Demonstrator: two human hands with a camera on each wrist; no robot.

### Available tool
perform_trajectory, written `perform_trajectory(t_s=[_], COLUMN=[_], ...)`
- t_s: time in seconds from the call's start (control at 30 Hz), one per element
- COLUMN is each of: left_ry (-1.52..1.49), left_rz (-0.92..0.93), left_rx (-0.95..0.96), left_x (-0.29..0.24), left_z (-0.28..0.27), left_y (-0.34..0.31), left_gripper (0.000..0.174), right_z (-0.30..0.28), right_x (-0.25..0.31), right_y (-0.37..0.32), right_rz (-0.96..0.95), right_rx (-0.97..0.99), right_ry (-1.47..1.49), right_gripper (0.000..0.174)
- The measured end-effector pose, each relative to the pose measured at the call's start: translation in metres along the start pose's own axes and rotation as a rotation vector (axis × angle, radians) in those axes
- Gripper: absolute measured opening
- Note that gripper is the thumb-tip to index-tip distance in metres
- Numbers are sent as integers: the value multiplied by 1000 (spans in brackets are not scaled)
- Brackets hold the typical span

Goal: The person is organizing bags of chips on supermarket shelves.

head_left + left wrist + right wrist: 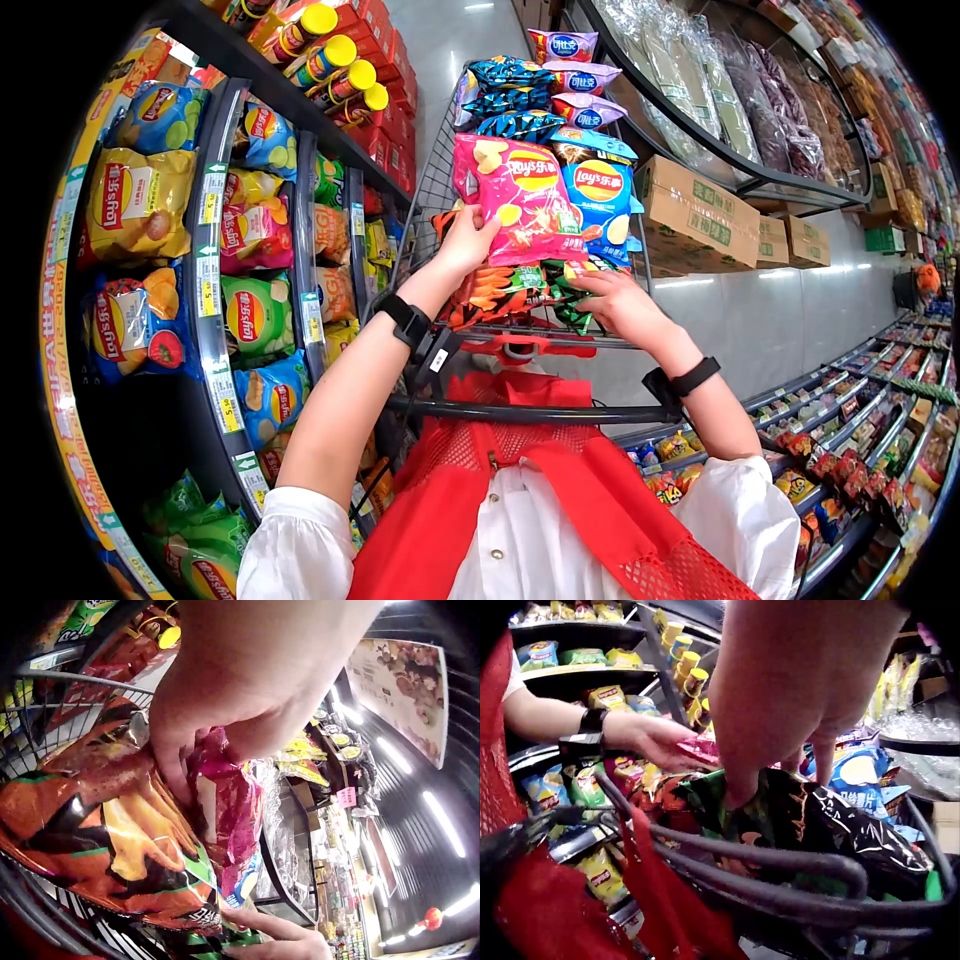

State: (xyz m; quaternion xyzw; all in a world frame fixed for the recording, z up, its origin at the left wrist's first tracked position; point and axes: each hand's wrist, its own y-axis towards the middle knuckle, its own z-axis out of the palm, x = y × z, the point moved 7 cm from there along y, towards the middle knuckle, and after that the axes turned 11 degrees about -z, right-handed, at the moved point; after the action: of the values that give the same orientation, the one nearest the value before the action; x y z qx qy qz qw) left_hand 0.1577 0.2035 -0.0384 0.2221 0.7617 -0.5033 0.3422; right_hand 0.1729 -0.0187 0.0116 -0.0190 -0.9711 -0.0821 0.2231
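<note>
My left hand [468, 240] pinches the left edge of a pink Lay's chip bag [520, 200], which stands propped at the near end of a wire shopping cart [425, 215]. An orange-and-black chip bag [142, 840] lies just below that hand. At the cart's near right, my right hand [625, 305] holds the top of a black-and-green chip bag [772, 810], thumb on the near side and fingers on the far side. A blue Lay's bag [600, 195] stands right of the pink one. Behind them are striped blue-black bags [510, 100] and purple bags [585, 78].
Shelves of chip bags [140, 205] rise close on the left, with yellow-lidded canisters [340, 50] beyond. Cardboard boxes [700, 215] sit on the floor at the right, below a display bin [720, 90]. The cart handle [530, 412] crosses before my body.
</note>
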Motion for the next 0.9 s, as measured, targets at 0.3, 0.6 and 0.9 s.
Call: perform_trajectory(t_s=[0.3,0.6,0.9], left_ry=[-60,232,315], left_rz=[14,708,773], left_rx=[99,161,-368], left_x=[6,-84,-30], left_z=[2,-33,-96], left_y=[-3,-190,-259], left_gripper=[51,72,56], right_z=[-116,-174,-126], right_x=[27,99,241], right_y=[-38,22,176], right_rz=[143,165,-447], right_rx=[-485,-1244,-888], right_ry=[470,395,504], right_gripper=[22,18,32])
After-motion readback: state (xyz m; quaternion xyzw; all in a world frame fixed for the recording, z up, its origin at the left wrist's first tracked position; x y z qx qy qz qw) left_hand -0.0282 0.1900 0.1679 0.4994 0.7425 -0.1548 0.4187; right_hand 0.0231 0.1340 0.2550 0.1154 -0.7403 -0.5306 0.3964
